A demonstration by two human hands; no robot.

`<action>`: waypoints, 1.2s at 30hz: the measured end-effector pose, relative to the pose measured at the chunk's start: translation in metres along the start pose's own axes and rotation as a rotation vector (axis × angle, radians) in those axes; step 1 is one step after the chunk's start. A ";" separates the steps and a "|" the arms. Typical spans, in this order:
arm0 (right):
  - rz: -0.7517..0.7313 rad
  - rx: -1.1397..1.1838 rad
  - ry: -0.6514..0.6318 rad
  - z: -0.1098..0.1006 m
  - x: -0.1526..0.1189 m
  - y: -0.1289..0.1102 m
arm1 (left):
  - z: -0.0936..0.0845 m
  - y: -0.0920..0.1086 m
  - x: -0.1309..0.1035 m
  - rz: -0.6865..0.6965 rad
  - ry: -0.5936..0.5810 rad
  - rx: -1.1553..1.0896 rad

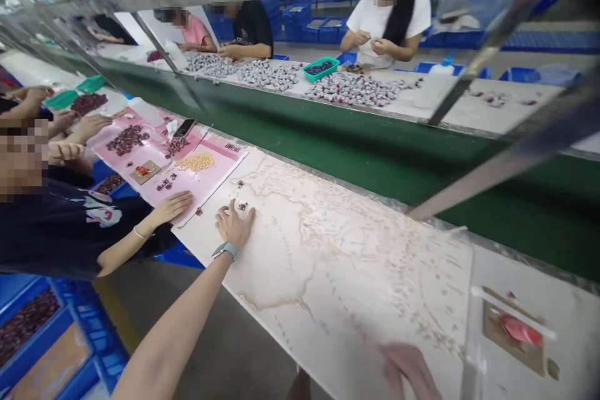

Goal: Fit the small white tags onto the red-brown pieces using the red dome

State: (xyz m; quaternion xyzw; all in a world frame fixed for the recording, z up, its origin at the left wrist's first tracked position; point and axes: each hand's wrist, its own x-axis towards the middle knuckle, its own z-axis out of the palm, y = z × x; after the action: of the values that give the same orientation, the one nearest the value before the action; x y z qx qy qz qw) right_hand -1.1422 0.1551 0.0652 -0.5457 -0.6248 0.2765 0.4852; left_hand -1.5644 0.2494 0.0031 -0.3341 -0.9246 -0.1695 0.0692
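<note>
My left hand (235,227), with a watch (220,250) on its wrist, reaches over the pale, stained worktop (276,250). Its fingers and thumb are apart, and a small dark reddish-brown piece (242,206) lies on the surface just beyond them. A similar small piece (240,184) sits a little farther off. Low in the view, my right hand (409,367) hovers over or rests on the near part of the worktop; it is smeared by motion, so its fingers and anything in them cannot be made out.
A pink mat (225,165) to the left bears dark pieces, yellow grains (197,162) and a phone (184,128); a co-worker's hand (173,206) lies on its edge. On the right is a brown pad (510,337) with a red item. A green belt (328,162) runs behind; a metal post slants across.
</note>
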 end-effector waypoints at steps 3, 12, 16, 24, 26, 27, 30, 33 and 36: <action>-0.236 0.058 -0.358 0.108 0.076 -0.011 | 0.007 -0.012 0.016 0.128 -0.099 -0.030; -0.604 -0.076 -0.937 0.435 0.216 -0.072 | 0.019 -0.025 0.013 0.237 -0.249 -0.105; -0.716 -0.153 -1.100 0.469 0.223 -0.071 | 0.025 -0.030 0.009 0.246 -0.308 -0.174; -0.843 -0.189 -1.270 0.479 0.174 -0.107 | 0.024 -0.037 0.006 0.154 -0.346 -0.423; -0.895 -0.176 -1.348 0.494 0.149 -0.126 | 0.023 -0.040 0.007 0.109 -0.345 -0.509; -0.909 -0.177 -1.374 0.503 0.139 -0.135 | 0.021 -0.042 0.007 0.080 -0.342 -0.556; -0.906 -0.196 -1.429 0.530 0.116 -0.152 | 0.011 -0.050 0.000 -0.042 -0.323 -0.715; -0.855 -0.206 -1.462 0.545 0.105 -0.154 | -0.008 -0.056 -0.022 -0.247 -0.273 -0.903; -0.749 -0.186 -1.437 0.543 0.102 -0.145 | -0.033 -0.058 -0.056 -0.562 -0.202 -1.120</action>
State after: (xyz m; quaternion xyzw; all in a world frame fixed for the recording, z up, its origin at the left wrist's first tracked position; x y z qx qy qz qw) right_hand -1.6888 0.3149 0.0190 -0.0280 -0.9450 0.3252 -0.0212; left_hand -1.5578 0.1624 0.0051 -0.0786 -0.7500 -0.6069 -0.2509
